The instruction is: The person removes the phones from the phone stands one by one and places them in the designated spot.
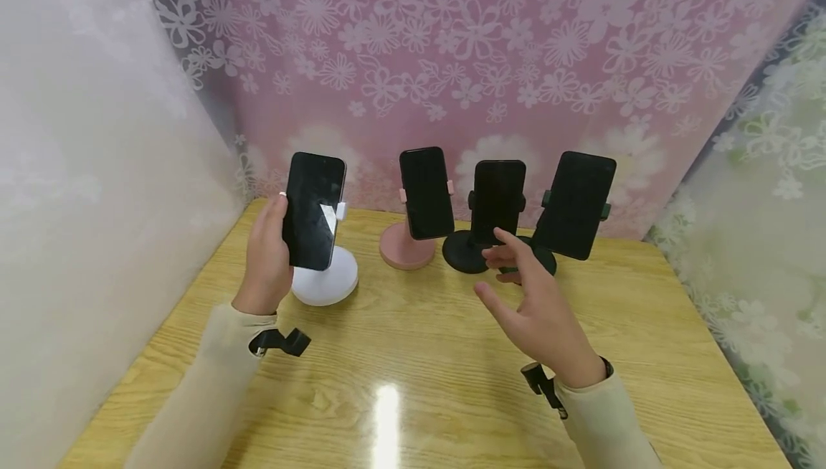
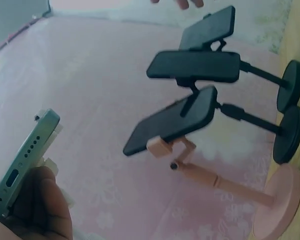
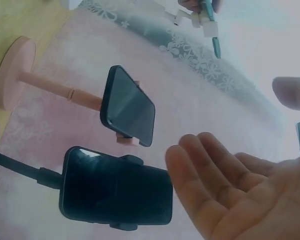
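My left hand (image 1: 266,268) grips the left edge of a smartphone (image 1: 310,232), with fingers curled behind it. That phone sits at the white phone stand (image 1: 325,284), whose clamp shows at the phone's right edge. In the left wrist view the phone's bottom edge (image 2: 21,170) faces the camera. My right hand (image 1: 538,304) is in the air with fingers spread and nothing held. It appears in front of the phone (image 1: 497,193) on the black stand (image 1: 461,254); in the right wrist view its fingertips (image 3: 176,156) are close to that phone, and contact cannot be told.
A phone (image 1: 427,193) leans in the pink stand (image 1: 406,248), between the white and black ones. At the right, another phone (image 1: 576,204) is in a dark green stand (image 1: 545,261). A pink floral curtain (image 1: 452,60) hangs behind the wooden table (image 1: 439,368).
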A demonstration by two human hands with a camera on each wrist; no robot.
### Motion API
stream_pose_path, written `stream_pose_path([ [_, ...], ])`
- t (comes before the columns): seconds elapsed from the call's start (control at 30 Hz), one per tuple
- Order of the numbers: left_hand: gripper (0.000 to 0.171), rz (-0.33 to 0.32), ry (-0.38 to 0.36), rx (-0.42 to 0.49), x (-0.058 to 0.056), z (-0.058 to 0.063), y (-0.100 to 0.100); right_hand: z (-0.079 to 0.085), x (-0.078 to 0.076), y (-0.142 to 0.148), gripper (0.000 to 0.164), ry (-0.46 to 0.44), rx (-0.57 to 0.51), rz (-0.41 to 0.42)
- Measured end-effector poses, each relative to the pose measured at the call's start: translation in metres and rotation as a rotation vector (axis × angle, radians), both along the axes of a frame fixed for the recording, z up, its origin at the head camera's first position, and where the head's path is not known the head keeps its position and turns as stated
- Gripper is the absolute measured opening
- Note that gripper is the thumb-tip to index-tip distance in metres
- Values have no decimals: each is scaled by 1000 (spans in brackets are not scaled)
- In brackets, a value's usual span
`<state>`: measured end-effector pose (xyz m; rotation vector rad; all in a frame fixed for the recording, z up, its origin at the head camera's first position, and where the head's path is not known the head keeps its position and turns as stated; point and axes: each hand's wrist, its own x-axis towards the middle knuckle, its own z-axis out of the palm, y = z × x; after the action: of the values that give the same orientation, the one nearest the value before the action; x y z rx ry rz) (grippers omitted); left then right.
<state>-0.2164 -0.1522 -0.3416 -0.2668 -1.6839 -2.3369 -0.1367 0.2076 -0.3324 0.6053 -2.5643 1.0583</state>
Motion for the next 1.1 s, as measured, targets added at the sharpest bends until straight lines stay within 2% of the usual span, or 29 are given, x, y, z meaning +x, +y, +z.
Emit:
stream_pose_path([
  [0.13, 34, -51, 9, -7, 16, 5, 11, 2, 3, -2, 71, 27, -36, 7],
  [0.37, 36, -139, 11, -81, 41, 15, 37, 8, 10, -13, 63, 120, -61, 40],
  [0.6, 35, -223, 48, -146, 58, 14, 68, 17, 15, -29, 48, 175, -100, 129],
  [0.77, 41, -325, 62, -144, 62, 5, 89, 18, 17, -36, 48, 155, -174, 147],
  [0.83, 46, -386, 80, -121, 62, 3, 95, 18, 17, -37, 44, 135, -180, 145],
  [0.97, 52, -469, 105, -74, 63, -1, 105, 17, 17, -37, 38, 65, -158, 122],
  [1.1, 46, -468, 99, -89, 64, -4, 109, 13, 15, -36, 28, -34, -178, 144],
])
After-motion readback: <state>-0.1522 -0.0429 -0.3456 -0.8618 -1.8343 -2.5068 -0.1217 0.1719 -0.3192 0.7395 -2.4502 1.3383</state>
